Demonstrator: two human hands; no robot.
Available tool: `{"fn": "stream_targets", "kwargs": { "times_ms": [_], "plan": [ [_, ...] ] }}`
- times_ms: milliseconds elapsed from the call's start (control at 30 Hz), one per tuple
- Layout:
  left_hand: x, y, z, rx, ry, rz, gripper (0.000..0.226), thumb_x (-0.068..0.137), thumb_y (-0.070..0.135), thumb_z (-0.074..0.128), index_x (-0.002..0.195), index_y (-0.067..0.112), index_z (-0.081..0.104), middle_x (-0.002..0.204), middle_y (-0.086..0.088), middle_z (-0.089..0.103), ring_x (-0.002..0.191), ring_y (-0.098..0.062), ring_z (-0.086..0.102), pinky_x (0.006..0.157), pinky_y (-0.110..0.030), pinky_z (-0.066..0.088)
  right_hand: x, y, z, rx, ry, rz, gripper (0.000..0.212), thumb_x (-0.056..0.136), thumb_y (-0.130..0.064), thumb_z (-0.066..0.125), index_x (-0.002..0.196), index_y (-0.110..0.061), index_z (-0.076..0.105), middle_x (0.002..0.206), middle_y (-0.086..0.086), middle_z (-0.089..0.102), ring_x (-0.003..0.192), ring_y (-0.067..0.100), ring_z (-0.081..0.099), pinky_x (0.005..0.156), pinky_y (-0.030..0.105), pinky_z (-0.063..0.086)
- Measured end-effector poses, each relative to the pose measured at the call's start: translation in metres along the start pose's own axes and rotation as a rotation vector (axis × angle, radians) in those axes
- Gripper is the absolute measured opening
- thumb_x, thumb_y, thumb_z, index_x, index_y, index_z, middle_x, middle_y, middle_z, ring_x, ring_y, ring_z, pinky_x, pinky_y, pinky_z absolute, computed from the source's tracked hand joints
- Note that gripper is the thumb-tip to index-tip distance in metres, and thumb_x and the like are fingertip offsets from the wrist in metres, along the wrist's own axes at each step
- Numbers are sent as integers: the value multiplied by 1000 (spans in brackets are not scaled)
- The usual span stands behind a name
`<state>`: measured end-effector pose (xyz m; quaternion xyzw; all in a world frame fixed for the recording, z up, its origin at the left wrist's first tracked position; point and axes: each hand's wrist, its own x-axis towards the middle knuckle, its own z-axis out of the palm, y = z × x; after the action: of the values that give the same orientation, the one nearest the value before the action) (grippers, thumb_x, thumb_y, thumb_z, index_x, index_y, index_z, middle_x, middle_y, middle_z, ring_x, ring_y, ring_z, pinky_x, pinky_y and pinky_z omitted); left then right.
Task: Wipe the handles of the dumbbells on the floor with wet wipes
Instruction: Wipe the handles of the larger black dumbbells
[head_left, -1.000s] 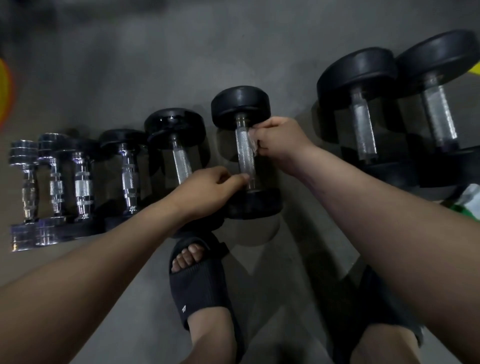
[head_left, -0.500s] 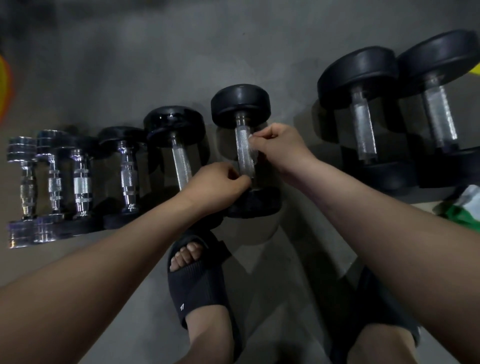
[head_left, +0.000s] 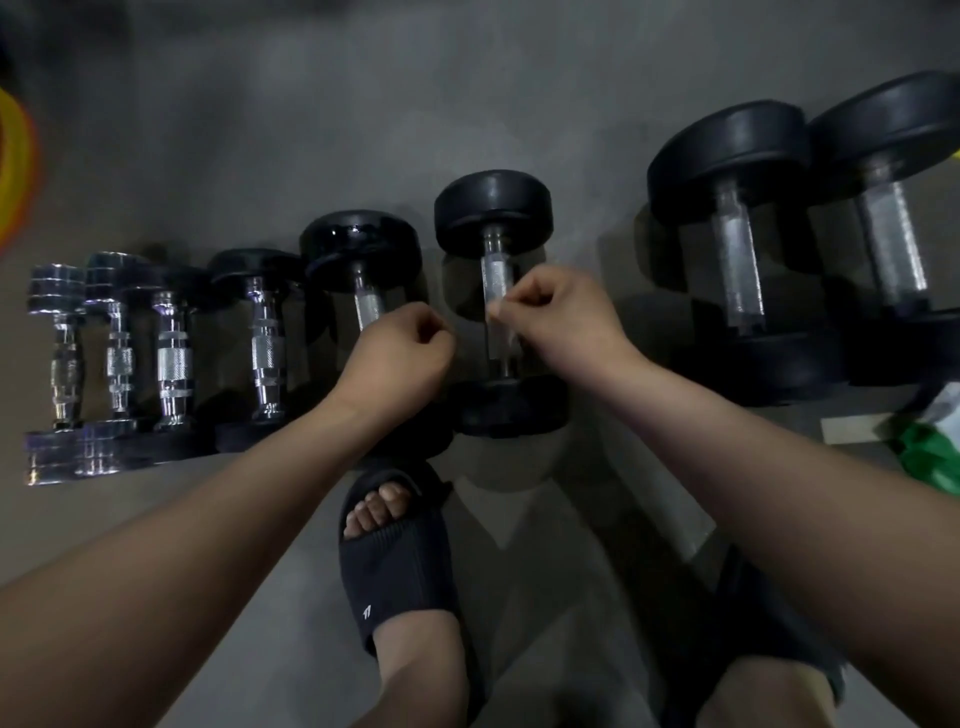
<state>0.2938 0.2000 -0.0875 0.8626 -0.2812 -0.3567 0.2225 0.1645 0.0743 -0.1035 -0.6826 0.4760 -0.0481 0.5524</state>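
Note:
A row of dumbbells lies on the grey floor. The middle black dumbbell (head_left: 493, 213) has a knurled silver handle (head_left: 494, 275). My right hand (head_left: 563, 325) pinches a thin, pale wet wipe (head_left: 508, 332) against the middle of that handle. My left hand (head_left: 402, 353) is a closed fist just left of the handle and does not touch it. It hovers over the lower part of the neighbouring black dumbbell (head_left: 361, 249). Nothing shows in the left hand.
Several smaller chrome dumbbells (head_left: 174, 358) lie to the left. Two large black dumbbells (head_left: 737, 270) (head_left: 893, 239) lie to the right. A green and white packet (head_left: 930, 452) sits at the right edge. My feet in black slides (head_left: 397, 566) stand close below.
My left hand has let go of the lower end of the handle and drawn back to the left. My right hand has slid down the handle with the wipe.

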Motion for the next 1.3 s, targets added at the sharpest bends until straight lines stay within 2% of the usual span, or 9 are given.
{"fn": "stream_targets", "kwargs": {
  "times_ms": [167,300,500,633,733,933,1067,1167,1300],
  "plan": [
    [6,3,12,-139,-16,25,23,87,37,69,106,27,60,89,7,69,80,-11,68,80,-37,58,2,6,-3,86,-89,1,5,88,-26,74,90,-23,71,83,-5,73,76,9,70,79,33,60],
    [9,11,18,-96,-44,103,37,78,41,81,103,27,58,88,9,68,79,-3,66,71,-24,53,10,10,-8,172,-112,13,10,89,-26,73,98,-29,69,101,-5,72,96,14,70,94,43,57],
    [17,17,19,-240,-12,127,30,82,24,79,102,31,58,88,-2,71,79,-15,71,76,-38,60,6,12,-6,231,-93,31,16,88,-25,75,101,-19,66,97,1,72,89,20,72,88,43,59],
    [19,11,16,-231,-6,118,26,84,23,77,97,32,56,82,-1,72,69,-14,71,67,-29,59,4,14,-8,128,-146,-67,18,86,-29,78,96,-25,64,88,-9,69,74,-2,66,68,15,53],
    [20,12,15,-199,3,93,12,86,20,75,87,23,63,77,2,72,63,-9,68,59,-23,53,10,14,-11,-62,-161,-150,13,89,-24,74,87,-28,62,77,-13,65,67,-9,59,59,5,40],
    [42,23,13,-81,111,104,5,87,19,70,85,22,68,84,8,71,78,-7,67,72,-26,53,37,8,-19,-217,-65,-245,6,93,-26,66,91,-21,63,85,-6,67,79,9,61,69,28,47],
    [45,33,12,83,134,204,6,92,19,62,93,15,67,89,-4,70,84,-21,64,76,-32,52,31,10,-8,-153,17,-192,15,96,-28,63,84,-30,54,81,-10,62,73,0,55,60,17,35],
    [42,34,12,258,130,305,16,97,22,53,97,9,62,88,-15,67,81,-36,62,72,-44,52,26,8,-8,-186,40,-202,15,96,-26,61,84,-29,52,79,-9,62,70,0,54,59,20,34],
    [38,37,12,240,154,269,17,96,21,50,96,9,63,88,-14,67,81,-33,61,70,-39,50,28,-1,-12,-239,85,-232,9,95,-22,59,86,-22,56,76,-5,63,69,4,55,59,22,36]
  ]
}}
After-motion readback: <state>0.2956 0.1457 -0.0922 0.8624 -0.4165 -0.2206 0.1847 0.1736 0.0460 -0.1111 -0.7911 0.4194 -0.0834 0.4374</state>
